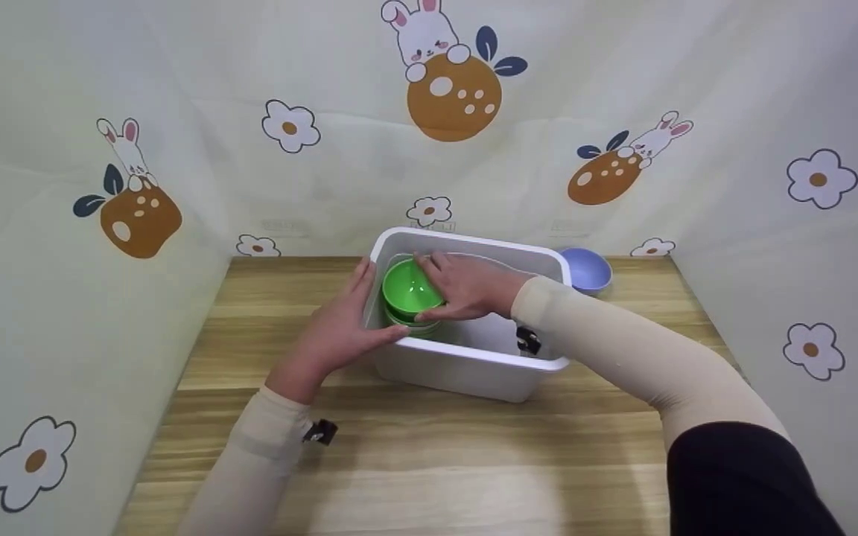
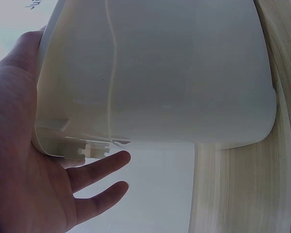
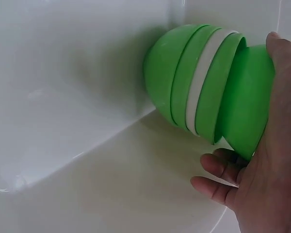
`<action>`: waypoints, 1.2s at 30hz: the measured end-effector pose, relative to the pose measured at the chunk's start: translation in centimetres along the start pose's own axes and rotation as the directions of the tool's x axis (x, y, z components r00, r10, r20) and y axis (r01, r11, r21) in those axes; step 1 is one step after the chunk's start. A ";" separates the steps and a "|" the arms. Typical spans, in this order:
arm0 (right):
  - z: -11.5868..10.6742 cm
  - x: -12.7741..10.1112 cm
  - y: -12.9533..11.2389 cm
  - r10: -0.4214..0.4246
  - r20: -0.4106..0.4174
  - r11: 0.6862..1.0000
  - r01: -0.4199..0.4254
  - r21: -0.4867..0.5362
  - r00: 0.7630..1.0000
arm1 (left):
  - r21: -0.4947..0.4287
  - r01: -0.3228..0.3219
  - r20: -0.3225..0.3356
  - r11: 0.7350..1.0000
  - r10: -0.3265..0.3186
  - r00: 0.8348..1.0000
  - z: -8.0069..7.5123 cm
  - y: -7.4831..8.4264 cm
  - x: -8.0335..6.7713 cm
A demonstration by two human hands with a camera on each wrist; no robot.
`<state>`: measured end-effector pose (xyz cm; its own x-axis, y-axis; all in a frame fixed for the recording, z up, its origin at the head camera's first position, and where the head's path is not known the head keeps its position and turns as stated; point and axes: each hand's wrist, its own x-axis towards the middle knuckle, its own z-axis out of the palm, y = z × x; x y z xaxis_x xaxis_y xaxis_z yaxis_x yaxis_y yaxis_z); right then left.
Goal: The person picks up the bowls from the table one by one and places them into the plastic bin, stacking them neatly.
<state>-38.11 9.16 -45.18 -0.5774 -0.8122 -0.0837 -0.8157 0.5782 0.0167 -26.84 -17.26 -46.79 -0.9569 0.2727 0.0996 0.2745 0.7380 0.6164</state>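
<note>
The right hand (image 1: 466,286) grips the top green bowl (image 1: 408,286) of a stack (image 3: 199,94), thumb over the far rim and fingers curled under the near side; in the right wrist view the fingers (image 3: 218,167) wrap below the bowl's edge. The stack sits inside the bin (image 1: 474,372), in its left end near the frame's centre, and counts several green bowls with one white bowl (image 3: 203,87) among them. The left hand (image 1: 343,327) lies flat and relaxed against the bin's outer left wall, fingers straight, holding nothing.

The bowls nest tightly, so a lift of the top one may drag those beneath and drop them back, or tip the stack against the wall. The bin looks light; if the left hand eases off, it may slide on the table (image 1: 429,461).

A purple bowl (image 1: 587,269) stands outside the bin, just right of its far corner; whether it holds anything cannot be told.
</note>
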 end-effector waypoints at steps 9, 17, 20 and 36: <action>0.7 0.2 -0.2 -0.005 0.008 1.000 0.005 -0.016 1.000 | 0.011 -0.001 -0.005 1.000 0.001 1.000 0.0 0.1 -0.1; 1.2 0.4 -0.5 -0.023 0.021 0.999 0.024 -0.047 1.000 | 0.005 -0.001 -0.011 1.000 0.001 1.000 0.1 0.2 -0.1; 1.3 0.4 -0.6 -0.019 0.034 0.999 0.020 -0.033 0.999 | 0.005 -0.001 -0.014 1.000 0.001 1.000 0.0 0.2 -0.1; 1.4 0.3 -0.5 0.011 0.077 1.000 -0.012 0.017 0.997 | -0.019 0.004 -0.010 1.000 -0.004 1.000 0.1 0.1 -0.1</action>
<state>-37.88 8.73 -46.63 -0.5817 -0.7976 -0.1595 -0.8081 0.5890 0.0012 -26.72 -17.13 -46.78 -0.9590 0.2633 0.1046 0.2686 0.7276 0.6312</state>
